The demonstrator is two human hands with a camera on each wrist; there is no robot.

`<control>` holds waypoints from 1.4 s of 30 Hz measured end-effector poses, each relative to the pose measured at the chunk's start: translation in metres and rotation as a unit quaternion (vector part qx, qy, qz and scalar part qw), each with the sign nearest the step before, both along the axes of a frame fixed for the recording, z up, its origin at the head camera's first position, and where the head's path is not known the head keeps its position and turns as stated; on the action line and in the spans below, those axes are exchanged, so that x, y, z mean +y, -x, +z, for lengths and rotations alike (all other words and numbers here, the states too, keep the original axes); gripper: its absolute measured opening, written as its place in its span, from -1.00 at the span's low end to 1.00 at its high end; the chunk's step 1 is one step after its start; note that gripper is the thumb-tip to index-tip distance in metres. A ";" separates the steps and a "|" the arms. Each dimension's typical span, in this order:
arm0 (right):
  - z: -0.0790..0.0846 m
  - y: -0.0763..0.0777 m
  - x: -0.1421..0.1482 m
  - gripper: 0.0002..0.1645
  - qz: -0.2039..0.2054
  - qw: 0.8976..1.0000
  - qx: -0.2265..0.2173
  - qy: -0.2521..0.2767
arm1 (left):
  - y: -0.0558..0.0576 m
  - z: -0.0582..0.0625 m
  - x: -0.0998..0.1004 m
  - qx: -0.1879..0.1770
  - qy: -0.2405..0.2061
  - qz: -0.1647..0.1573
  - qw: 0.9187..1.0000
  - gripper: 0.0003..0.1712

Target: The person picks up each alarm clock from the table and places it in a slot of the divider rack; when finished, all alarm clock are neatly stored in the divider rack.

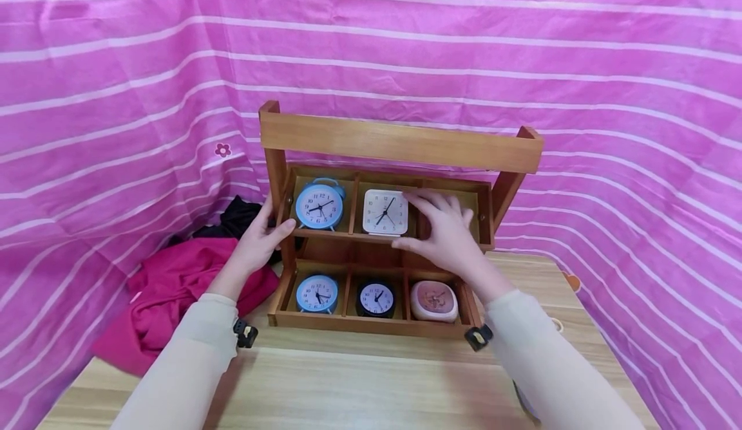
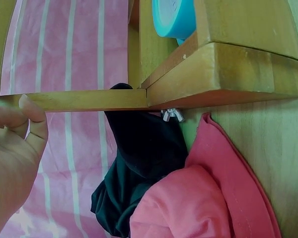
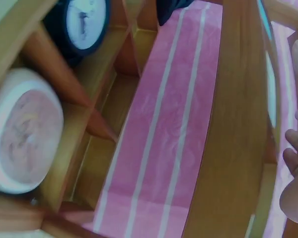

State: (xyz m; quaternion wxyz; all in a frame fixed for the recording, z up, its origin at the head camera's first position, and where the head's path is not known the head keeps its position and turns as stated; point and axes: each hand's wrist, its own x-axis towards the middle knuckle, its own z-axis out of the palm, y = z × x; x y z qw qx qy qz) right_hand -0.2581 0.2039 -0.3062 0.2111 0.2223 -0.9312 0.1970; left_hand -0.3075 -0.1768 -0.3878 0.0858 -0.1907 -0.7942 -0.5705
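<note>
A two-tier wooden rack [image 1: 400, 147] holds clocks in its compartments. My left hand [image 1: 255, 246] grips its left side at the upper tier, thumb in front and fingers behind. In the left wrist view, fingertips [image 2: 35, 111] rest at the wooden side piece. My right hand [image 1: 443, 230] spreads at the right of a white square clock [image 1: 384, 212] in the upper middle compartment. Its forefinger overlaps the clock's upper right corner, and its thumb is at the tray's front edge. A blue twin-bell style alarm clock [image 1: 319, 206] stands in the upper left compartment.
Below stand a blue clock [image 1: 317, 294], a round black clock [image 1: 375, 299] and a pink-faced white clock [image 1: 434, 300]. Crimson cloth [image 1: 168, 288] and black cloth [image 1: 234, 217] lie left of the rack. Pink striped fabric [image 1: 371, 37] hangs around the wooden table [image 1: 371, 385].
</note>
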 end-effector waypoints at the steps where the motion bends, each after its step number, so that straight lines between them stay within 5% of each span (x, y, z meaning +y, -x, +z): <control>1: -0.002 -0.007 0.006 0.10 0.001 1.000 0.008 -0.001 | 0.000 -0.001 0.000 -0.001 0.000 -0.001 1.000 -0.05; 13: -0.033 -0.078 0.090 0.21 0.006 1.000 -0.001 -0.025 | 0.000 0.004 0.000 -0.001 0.004 0.000 1.000 -0.06; 19: -0.047 -0.112 0.126 0.17 0.000 1.000 0.014 0.015 | 0.001 0.007 -0.002 0.012 0.006 0.000 1.000 -0.10; 27: -0.091 -0.158 0.178 0.32 -0.021 0.995 -0.094 -0.039 | 0.002 0.003 -0.002 0.006 0.014 -0.001 1.000 -0.09; 31: -0.115 -0.171 0.201 0.39 -0.036 0.986 -0.147 -0.071 | 0.001 0.004 -0.002 0.003 0.018 0.000 1.000 -0.09; 35: -0.133 -0.177 0.214 0.30 -0.044 0.985 -0.153 -0.073 | 0.000 0.004 -0.004 0.003 0.015 0.002 1.000 -0.09; 42: -0.141 -0.179 0.222 0.21 -0.049 0.986 -0.147 -0.061 | 0.002 0.004 -0.002 0.005 0.016 -0.005 1.000 -0.07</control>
